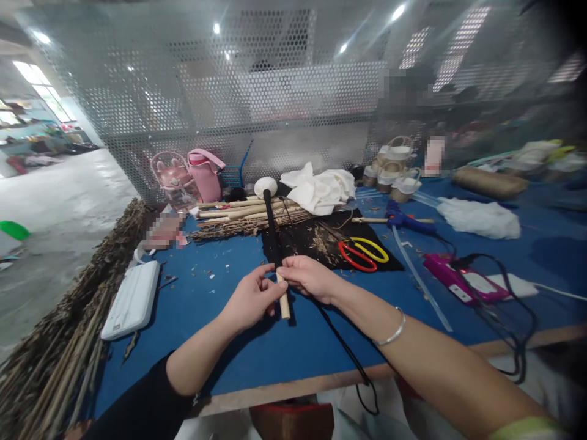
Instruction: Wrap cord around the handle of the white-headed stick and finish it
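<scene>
A pale wooden stick [285,304] lies between my hands, its upper length covered in a black wrapping [271,229]. A white rounded head [265,186] tops its far end. My left hand [255,294] is closed around the bare wood near the lower end, thumb on top. At the edge of the wrapping, the fingers of my right hand [306,278] pinch the black cord against the stick. From under that hand the cord [342,342] trails over the table's front edge. Just beyond lie scissors [358,253] with red and yellow handles, on a black cloth [305,241].
Sticks and twigs [243,217] lie behind, beside a white cloth [321,186]. At the right are a blue glue gun [406,220], a clear glue stick [422,278] and a purple power strip [463,278]. A white power bank [132,299] and dry stalks [68,342] line the left.
</scene>
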`<state>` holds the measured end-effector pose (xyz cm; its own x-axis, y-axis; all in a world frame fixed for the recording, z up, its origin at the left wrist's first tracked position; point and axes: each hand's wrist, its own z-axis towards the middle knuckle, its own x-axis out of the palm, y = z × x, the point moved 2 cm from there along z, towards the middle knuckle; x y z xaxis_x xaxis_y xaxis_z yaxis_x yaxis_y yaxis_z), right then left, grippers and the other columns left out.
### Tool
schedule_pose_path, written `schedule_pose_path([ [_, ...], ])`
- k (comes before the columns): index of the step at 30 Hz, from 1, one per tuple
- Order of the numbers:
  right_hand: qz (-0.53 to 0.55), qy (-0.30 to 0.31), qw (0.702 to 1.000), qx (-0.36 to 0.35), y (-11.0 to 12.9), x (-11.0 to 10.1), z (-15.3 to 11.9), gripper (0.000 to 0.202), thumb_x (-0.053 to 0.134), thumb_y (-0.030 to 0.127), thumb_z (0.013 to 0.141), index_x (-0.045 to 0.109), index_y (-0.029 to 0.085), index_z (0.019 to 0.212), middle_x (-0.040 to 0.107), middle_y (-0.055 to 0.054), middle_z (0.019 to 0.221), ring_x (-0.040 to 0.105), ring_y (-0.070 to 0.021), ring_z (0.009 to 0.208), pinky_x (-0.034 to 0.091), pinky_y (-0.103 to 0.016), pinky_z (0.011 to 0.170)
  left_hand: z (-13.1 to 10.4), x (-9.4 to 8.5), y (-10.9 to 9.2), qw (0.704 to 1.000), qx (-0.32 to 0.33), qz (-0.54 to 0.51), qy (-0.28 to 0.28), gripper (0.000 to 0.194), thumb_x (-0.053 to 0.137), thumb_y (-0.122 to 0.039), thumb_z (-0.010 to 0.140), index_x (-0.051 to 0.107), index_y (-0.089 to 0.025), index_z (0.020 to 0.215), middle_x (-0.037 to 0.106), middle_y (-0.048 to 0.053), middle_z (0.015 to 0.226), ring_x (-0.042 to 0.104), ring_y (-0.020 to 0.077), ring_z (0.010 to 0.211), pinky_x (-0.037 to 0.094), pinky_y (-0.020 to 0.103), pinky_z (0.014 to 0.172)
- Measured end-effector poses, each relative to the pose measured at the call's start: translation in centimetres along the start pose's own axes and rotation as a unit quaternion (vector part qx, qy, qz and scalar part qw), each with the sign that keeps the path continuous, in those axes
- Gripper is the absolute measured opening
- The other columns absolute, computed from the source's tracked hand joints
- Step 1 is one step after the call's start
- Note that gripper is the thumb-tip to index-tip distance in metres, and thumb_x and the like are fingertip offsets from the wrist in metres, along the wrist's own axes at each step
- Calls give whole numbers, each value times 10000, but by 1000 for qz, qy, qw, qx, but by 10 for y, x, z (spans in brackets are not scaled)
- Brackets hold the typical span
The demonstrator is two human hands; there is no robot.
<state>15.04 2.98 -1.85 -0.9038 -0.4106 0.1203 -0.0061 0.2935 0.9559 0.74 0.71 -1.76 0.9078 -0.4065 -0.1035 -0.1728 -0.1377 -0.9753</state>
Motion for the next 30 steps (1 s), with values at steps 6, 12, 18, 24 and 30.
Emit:
schedule_pose_path([
  [6, 17, -7, 1000, 6, 0, 3, -1, 304, 641, 370, 696, 401, 189, 648, 301, 128, 417, 170, -15, 328, 80, -171, 314, 1, -3, 0, 999, -14, -27, -38, 419, 575, -486, 777, 561, -124, 988, 483, -67, 553, 312, 17, 380, 229, 162, 374],
  [12, 35, -26, 999, 2, 4, 7, -5, 300, 629, 353, 705, 395, 187, 619, 278, 128, 404, 156, -16, 333, 70, -187, 332, 1, -2, 0, 999, -25, -35, -33, 400, 556, -493, 782, 519, -141, 967, 525, -37, 627, 437, 50, 426, 305, 148, 345],
  [18, -47, -44, 998, -7, 3, 3, -3, 262, 607, 292, 739, 427, 169, 593, 357, 106, 390, 229, -16, 333, 111, -188, 347, 0, 0, 2, 998, -34, -52, -9, 580, 695, -455, 680, 460, -126, 1097, 508, -66, 557, 474, 67, 440, 366, 151, 369],
  [24, 45, 38, 998, 19, -1, -5, 0, 271, 642, 365, 729, 453, 177, 682, 288, 127, 410, 152, -21, 341, 64, -179, 332, -2, 0, -3, 992, -40, -121, -18, 738, 758, -372, 638, 413, -98, 1230, 558, -59, 549, 464, 52, 415, 380, 166, 418],
  [30, 115, 82, 988, 60, -2, -6, 0, 259, 664, 365, 722, 515, 158, 769, 279, 130, 414, 128, -17, 349, 48, -159, 335, -4, 2, -6, 980, -66, -186, -5, 850, 756, -303, 668, 307, -120, 1366, 685, 69, 764, 604, 110, 555, 473, 210, 507],
])
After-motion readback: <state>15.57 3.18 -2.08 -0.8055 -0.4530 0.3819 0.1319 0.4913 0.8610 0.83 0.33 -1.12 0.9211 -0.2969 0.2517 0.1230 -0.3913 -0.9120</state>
